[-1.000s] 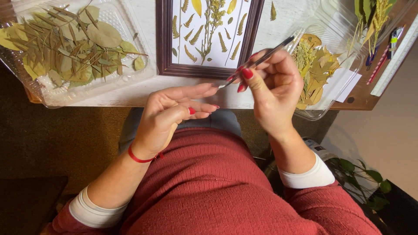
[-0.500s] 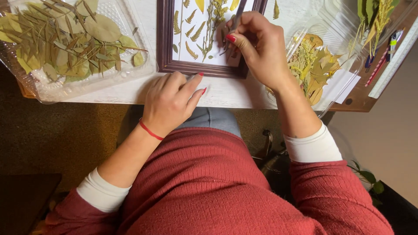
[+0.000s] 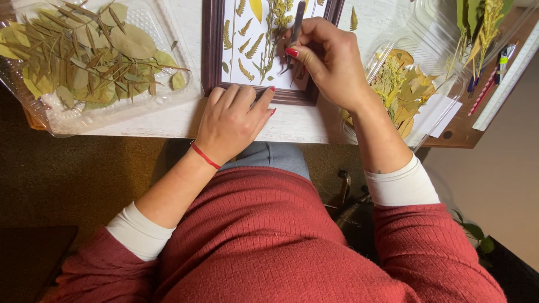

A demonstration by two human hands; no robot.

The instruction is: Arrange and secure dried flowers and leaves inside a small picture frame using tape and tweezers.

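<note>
A dark wooden picture frame (image 3: 213,50) lies on the white table (image 3: 292,126), holding a white sheet with pressed fern leaves and a yellow-green sprig (image 3: 275,28). My right hand (image 3: 331,59) grips slim metal tweezers (image 3: 296,28), their tips down on the sheet near the sprig's stem. My left hand (image 3: 236,120) rests flat on the table edge, its fingertips on the frame's lower rail; it holds nothing. A red band circles that wrist.
A clear plastic tray (image 3: 112,109) of dried green leaves sits at the left. Another clear tray (image 3: 393,50) of yellow and brown dried leaves lies right of the frame. Pens and a ruler (image 3: 505,73) lie at the far right on a wooden board.
Both hands were raised together in front of me with the tweezers. My right hand moved onto the framed sheet, and my left hand dropped to the frame's lower edge.
</note>
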